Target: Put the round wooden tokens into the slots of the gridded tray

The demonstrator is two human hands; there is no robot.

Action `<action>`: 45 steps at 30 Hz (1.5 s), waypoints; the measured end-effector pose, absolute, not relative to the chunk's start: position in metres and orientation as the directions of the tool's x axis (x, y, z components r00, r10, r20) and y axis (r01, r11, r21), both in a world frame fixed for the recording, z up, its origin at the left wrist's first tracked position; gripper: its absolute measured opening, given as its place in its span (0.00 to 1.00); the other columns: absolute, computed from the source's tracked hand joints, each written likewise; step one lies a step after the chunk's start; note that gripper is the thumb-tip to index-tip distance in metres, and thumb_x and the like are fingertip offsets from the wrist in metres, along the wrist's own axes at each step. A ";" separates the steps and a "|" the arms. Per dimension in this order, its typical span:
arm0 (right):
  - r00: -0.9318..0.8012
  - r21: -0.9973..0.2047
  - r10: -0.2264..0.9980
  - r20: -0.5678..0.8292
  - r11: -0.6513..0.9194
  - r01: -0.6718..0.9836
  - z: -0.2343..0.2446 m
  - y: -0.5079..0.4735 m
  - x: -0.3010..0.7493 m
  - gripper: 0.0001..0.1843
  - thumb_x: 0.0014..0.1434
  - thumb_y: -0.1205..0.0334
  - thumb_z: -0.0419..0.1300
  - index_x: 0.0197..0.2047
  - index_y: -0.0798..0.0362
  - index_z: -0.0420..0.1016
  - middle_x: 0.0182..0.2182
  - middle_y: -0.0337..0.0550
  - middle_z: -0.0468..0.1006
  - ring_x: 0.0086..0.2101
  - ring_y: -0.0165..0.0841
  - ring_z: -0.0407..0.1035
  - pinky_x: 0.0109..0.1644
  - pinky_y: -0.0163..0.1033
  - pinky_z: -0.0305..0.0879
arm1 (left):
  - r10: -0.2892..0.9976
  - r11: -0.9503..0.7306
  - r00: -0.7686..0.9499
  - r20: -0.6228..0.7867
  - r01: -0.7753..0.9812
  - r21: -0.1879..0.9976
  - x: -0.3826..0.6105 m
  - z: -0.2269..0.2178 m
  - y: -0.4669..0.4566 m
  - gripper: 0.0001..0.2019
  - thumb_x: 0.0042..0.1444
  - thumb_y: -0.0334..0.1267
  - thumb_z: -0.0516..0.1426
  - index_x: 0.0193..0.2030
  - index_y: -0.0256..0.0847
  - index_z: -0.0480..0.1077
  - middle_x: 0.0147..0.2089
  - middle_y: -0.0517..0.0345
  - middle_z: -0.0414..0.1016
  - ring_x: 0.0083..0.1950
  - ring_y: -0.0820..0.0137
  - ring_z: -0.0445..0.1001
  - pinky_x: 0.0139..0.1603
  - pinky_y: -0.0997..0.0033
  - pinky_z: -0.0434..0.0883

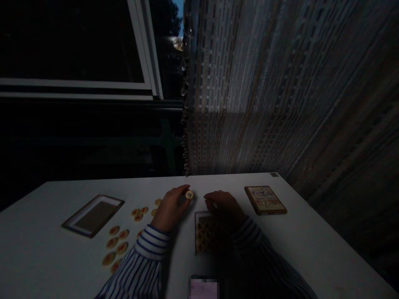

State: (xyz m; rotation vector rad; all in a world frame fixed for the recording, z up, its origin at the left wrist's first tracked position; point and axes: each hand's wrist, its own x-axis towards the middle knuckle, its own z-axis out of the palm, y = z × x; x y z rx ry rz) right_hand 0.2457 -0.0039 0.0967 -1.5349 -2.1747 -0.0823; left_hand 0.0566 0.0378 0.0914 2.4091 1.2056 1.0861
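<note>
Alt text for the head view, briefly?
In dim light, the left hand pinches a round token at a white table, the right hand resting at a patterned board. To the left lie loose tokens and a tray; to the right, a printed box.

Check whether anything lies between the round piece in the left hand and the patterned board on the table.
Nothing visible does: only bare table separates the round piece, pinched in the left hand, from the patterned board. The right hand covers the board's upper right part.
</note>
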 end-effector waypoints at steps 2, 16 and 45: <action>-0.239 -0.265 0.869 0.434 0.377 0.888 0.096 -0.003 0.244 0.11 0.54 0.63 0.49 0.38 0.51 0.71 0.32 0.40 0.76 0.34 0.30 0.67 0.39 0.35 0.58 | 0.762 -0.643 0.412 0.499 0.573 0.509 0.059 0.094 0.034 0.17 0.52 0.39 0.51 0.49 0.41 0.61 0.43 0.53 0.70 0.43 0.68 0.69 0.46 0.65 0.66; -0.152 -0.676 0.923 0.354 0.365 0.641 0.100 -0.002 0.245 0.11 0.54 0.60 0.51 0.36 0.54 0.71 0.31 0.41 0.76 0.32 0.28 0.70 0.36 0.32 0.63 | 0.730 -0.681 0.504 0.461 0.488 0.546 0.077 0.097 0.020 0.17 0.51 0.37 0.51 0.50 0.43 0.61 0.45 0.54 0.70 0.46 0.68 0.68 0.47 0.66 0.66; -0.262 -0.511 0.819 0.510 0.534 0.673 0.100 -0.002 0.243 0.13 0.54 0.60 0.52 0.41 0.53 0.70 0.36 0.42 0.75 0.36 0.29 0.67 0.41 0.35 0.61 | 0.894 -0.245 0.415 0.170 0.134 0.960 0.074 0.099 0.030 0.15 0.48 0.42 0.54 0.40 0.37 0.70 0.40 0.54 0.75 0.42 0.68 0.71 0.46 0.67 0.67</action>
